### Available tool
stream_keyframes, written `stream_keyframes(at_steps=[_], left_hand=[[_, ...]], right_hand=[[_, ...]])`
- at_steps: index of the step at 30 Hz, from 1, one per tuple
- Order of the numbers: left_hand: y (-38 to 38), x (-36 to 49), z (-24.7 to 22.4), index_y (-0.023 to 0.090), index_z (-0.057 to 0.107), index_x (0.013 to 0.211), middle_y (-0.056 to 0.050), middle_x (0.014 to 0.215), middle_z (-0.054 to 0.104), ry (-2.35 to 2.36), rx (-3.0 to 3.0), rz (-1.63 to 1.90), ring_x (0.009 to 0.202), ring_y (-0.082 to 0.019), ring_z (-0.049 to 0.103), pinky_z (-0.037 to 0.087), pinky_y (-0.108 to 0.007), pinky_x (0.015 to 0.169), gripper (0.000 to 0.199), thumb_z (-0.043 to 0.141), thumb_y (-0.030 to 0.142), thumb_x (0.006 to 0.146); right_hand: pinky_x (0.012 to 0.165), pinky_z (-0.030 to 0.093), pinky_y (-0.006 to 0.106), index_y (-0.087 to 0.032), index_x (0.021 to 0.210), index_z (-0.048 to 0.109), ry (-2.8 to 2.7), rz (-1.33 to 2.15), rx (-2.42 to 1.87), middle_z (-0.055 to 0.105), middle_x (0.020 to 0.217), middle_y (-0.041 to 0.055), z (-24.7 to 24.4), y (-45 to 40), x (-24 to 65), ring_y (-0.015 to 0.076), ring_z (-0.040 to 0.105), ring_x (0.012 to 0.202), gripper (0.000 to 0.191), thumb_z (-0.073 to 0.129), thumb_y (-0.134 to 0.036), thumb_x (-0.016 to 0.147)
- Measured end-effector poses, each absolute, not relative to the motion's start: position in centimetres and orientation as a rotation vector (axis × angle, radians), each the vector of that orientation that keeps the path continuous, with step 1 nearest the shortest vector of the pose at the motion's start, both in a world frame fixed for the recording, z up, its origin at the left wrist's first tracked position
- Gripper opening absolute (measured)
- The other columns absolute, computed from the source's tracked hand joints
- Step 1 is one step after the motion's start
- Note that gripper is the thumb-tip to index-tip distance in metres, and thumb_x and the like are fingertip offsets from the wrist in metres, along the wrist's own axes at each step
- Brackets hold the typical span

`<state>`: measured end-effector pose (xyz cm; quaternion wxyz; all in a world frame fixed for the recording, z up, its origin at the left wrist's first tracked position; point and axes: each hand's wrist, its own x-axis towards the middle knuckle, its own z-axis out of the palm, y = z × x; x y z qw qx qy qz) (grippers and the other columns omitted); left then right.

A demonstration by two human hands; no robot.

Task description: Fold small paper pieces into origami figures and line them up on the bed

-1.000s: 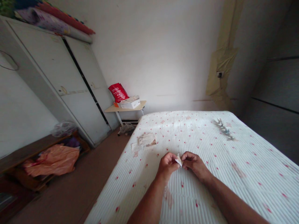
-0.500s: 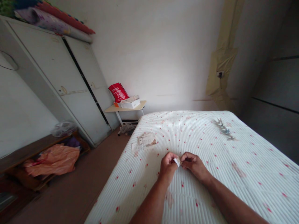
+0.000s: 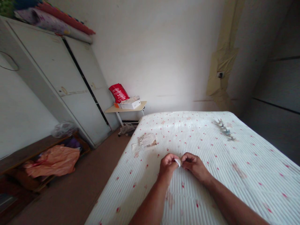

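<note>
Above the near middle of the striped bedcover (image 3: 187,190), my two hands meet at a small folded piece of paper (image 3: 178,162). My left hand (image 3: 168,163) pinches its left side between thumb and fingers. From the right, my right hand (image 3: 192,164) has its fingers closed on the paper's other edge. To the left of the hands, torn printed paper pieces (image 3: 147,140) lie on the bedcover. Farther back on the right rests a row of folded greyish paper shapes (image 3: 225,130).
Beyond the bed's left corner, a small table (image 3: 112,109) bears a red bag (image 3: 118,92) and a white box (image 3: 131,104). A grey cabinet (image 3: 53,68) stands at the left, near a wooden bench (image 3: 30,150) with an orange plastic bag (image 3: 53,161).
The small paper between my fingers has tilted slightly and shows a narrower white face. My left hand has shifted a little; my right hand is nearly unmoved.
</note>
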<state>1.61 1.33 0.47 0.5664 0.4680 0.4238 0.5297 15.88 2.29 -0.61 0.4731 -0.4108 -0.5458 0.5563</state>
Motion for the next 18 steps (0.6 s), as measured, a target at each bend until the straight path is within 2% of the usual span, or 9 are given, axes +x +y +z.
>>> stream_keyframes(at_steps=[6,18], left_hand=[[1.35,1.68,0.52,0.014,0.058,0.065,0.003,0.052,0.054,1.011,1.100,1.254,0.051,-0.009,0.045,0.033,-0.020,0.053,0.008,0.054,0.016,0.058],[1.14,1.82,0.80,0.014,0.055,0.061,0.003,0.050,0.053,1.000,1.117,1.292,0.049,-0.008,0.044,0.032,-0.019,0.050,0.004,0.053,0.017,0.060]], right_hand=[[0.048,0.028,0.022,-0.018,0.060,0.053,-1.351,1.356,-1.003,0.050,0.050,-0.0057,-0.42,2.26,15.82,0.0087,0.040,0.048,0.005,0.054,-0.014,0.058],[0.047,0.027,0.022,-0.018,0.061,0.052,-1.367,1.362,-1.000,0.048,0.051,-0.0059,-0.64,2.33,15.84,0.0081,0.039,0.048,0.005,0.056,-0.015,0.059]])
